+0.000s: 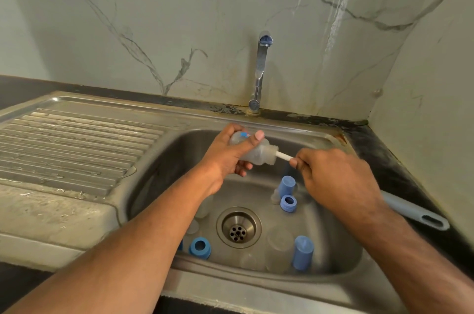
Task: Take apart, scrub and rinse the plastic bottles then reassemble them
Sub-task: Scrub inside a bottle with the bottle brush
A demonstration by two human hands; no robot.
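Holding a clear plastic bottle (252, 150) on its side over the sink (256, 281), the left hand (228, 157) has its grip wrapped round the body, thumb across the top, the open neck pointing toward the right hand (338, 177). That hand's grip pinches a thin white brush handle (283, 156) that enters the bottle's neck. Both are above the far part of the sink, in front of the tap (260, 72). Down in the sink, around the drain (238, 227), lie blue caps (302, 252) and blue rings (200, 247), along with more clear bottles (278, 247). A grey handled tool (415, 212) rests on the worktop (400, 172) right of the sink.
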